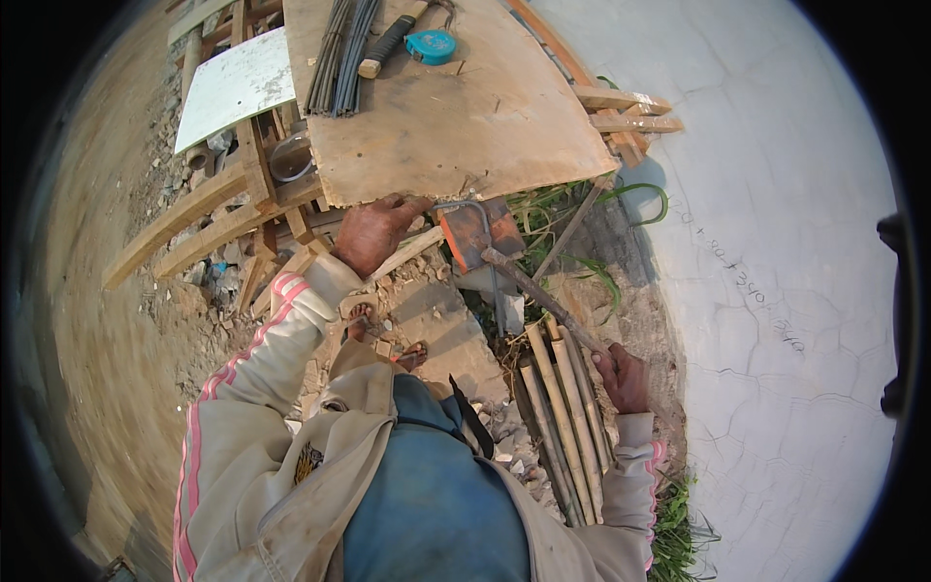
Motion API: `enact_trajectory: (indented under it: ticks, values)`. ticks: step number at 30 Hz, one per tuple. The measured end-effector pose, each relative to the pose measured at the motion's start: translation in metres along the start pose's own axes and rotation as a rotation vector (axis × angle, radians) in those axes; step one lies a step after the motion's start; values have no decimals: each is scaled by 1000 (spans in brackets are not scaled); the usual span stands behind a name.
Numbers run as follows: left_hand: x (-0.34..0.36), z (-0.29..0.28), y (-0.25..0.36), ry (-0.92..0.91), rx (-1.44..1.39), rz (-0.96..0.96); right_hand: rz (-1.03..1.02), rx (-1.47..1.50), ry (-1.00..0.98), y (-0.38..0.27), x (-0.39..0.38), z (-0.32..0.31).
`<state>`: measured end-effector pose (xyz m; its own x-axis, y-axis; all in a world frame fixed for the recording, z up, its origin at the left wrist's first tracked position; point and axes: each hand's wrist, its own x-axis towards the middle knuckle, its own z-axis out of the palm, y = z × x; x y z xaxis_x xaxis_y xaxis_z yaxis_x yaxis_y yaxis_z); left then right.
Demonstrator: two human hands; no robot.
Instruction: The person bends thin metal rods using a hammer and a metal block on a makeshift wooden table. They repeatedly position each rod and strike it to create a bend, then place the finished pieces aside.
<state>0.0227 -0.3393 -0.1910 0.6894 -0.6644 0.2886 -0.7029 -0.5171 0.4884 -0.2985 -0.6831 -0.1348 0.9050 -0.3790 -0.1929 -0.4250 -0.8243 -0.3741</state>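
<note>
My left hand (373,236) is closed at the near edge of a brown wooden board (436,145), on the end of a thin bent metal rod (496,291). The rod runs right from the fingers, then turns down toward the ground. My right hand (626,378) is wrapped round the lower end of a long rusty metal bar (548,303). At its upper end, the bar meets or lies very close to the rod; whether they are hooked together I cannot tell. Just behind the rod is an orange and brown block (467,238). Several nails stick up from the board.
On the board lie bundled metal rods (341,58), a dark-handled tool (390,44) and a teal tape measure (431,46). Timber legs (208,233) stick out left. Several bamboo poles (565,417) lean near my right arm. A cracked pale wall (776,242) bounds the right.
</note>
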Motion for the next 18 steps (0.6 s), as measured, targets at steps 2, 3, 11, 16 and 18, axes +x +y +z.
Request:
enact_trajectory:
  ticks: [2, 3, 11, 16, 18]
  values:
    - [1, 0, 0, 23, 1, 22, 6, 1, -2, 0, 2, -6]
    - [1, 0, 1, 30, 10, 21, 13, 1, -8, 0, 4, -10]
    - [1, -1, -4, -15, -11, 26, 25, -17, -34, 5, 7, 1]
    - [0, -1, -5, -14, 19, 36, -97, -160, 11, 23, 28, -9]
    - [0, -1, -4, 30, 23, 62, -118, -193, -5, 29, 37, -16]
